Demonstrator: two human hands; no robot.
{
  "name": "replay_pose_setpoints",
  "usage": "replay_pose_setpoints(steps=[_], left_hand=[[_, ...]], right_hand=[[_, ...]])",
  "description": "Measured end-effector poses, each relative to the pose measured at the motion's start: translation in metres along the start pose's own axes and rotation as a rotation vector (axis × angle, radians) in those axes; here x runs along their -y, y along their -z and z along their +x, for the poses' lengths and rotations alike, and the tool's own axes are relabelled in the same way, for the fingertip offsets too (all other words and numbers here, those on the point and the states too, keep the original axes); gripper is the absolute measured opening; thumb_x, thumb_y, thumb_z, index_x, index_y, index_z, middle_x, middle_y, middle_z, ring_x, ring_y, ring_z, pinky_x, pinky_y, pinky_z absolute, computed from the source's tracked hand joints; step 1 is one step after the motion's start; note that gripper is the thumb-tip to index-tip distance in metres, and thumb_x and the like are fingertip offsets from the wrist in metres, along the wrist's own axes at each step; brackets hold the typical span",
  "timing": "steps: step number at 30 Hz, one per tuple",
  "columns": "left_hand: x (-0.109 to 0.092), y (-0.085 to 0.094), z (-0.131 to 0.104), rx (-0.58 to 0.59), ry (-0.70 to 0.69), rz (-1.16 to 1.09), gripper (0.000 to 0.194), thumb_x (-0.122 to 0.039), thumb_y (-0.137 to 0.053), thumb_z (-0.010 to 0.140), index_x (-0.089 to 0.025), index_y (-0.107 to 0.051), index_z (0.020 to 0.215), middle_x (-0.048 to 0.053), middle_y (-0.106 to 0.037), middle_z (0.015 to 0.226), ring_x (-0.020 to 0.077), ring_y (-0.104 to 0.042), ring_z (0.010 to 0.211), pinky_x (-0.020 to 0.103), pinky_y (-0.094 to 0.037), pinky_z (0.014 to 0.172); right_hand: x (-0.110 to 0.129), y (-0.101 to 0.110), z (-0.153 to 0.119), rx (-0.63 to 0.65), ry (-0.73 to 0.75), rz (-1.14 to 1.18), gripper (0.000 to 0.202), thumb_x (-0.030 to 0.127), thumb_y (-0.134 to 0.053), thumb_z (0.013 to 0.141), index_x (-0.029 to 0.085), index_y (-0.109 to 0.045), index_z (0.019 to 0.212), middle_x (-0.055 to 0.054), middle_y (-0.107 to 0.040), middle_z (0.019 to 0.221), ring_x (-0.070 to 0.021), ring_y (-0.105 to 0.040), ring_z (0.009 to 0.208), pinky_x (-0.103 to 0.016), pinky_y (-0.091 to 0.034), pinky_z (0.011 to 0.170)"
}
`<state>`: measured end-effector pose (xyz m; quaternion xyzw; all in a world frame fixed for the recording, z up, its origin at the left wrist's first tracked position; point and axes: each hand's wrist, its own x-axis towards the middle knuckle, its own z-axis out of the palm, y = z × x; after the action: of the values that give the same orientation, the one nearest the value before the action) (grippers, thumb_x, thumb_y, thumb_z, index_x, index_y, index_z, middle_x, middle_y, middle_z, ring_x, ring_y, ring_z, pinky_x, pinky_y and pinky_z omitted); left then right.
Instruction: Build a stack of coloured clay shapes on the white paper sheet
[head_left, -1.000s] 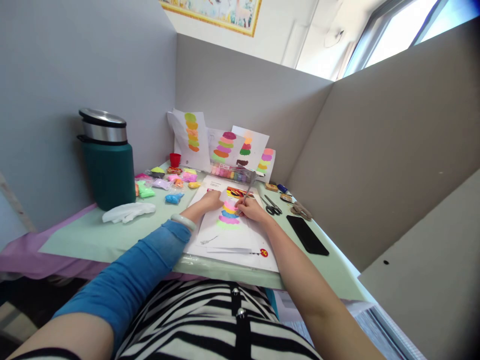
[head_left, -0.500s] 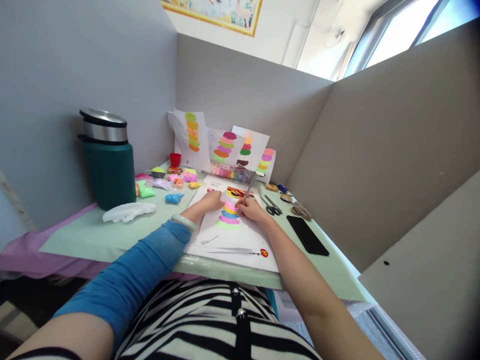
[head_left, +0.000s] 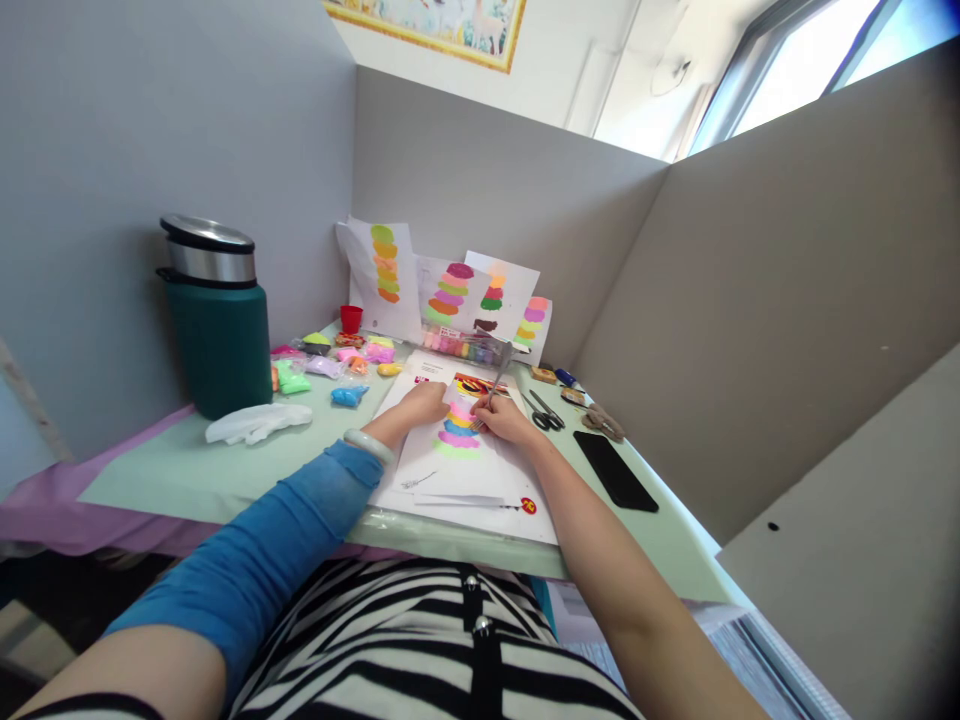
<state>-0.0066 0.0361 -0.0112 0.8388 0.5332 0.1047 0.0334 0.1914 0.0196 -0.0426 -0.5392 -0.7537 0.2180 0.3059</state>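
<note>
My right hand [head_left: 504,416] is closed around a metal fork [head_left: 501,370]. The fork's handle slants up and away, and its tines touch the stacked bands of coloured clay [head_left: 459,428] on a white sheet of paper [head_left: 450,475]. The bands are pink, yellow, blue, purple-pink and pale green. My left hand [head_left: 427,403] is closed at the sheet's upper left edge, beside the clay, with its fingers pressed together on the paper. Its fingertips are partly hidden. Beneath the sheet lies a larger printed white folder or pad [head_left: 540,527].
A green bottle [head_left: 217,345] and a crumpled white glove or bag [head_left: 259,424] stand left, near small clay packets [head_left: 324,367]. Scissors [head_left: 546,412] and a black phone [head_left: 615,470] lie right. Sheets with coloured bands [head_left: 386,310] lean against the grey partition [head_left: 480,160].
</note>
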Motion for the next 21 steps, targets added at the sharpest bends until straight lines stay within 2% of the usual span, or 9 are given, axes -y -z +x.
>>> replay_pose_setpoints(steps=[21], left_hand=[[0.0007,-0.0013,0.0050,0.000,0.050,0.011,0.038,-0.022,-0.048,0.083,-0.009,-0.056,0.118,0.016,-0.058,0.122,0.0230,-0.056,0.111,0.025,-0.042,0.087]], right_hand=[[0.0083,0.0008,-0.0035,-0.004,-0.042,-0.009,0.014,0.015,-0.048,0.078,0.014,-0.061,0.080,-0.003,-0.065,0.067,-0.0122,-0.061,0.058,-0.019,-0.044,0.056]])
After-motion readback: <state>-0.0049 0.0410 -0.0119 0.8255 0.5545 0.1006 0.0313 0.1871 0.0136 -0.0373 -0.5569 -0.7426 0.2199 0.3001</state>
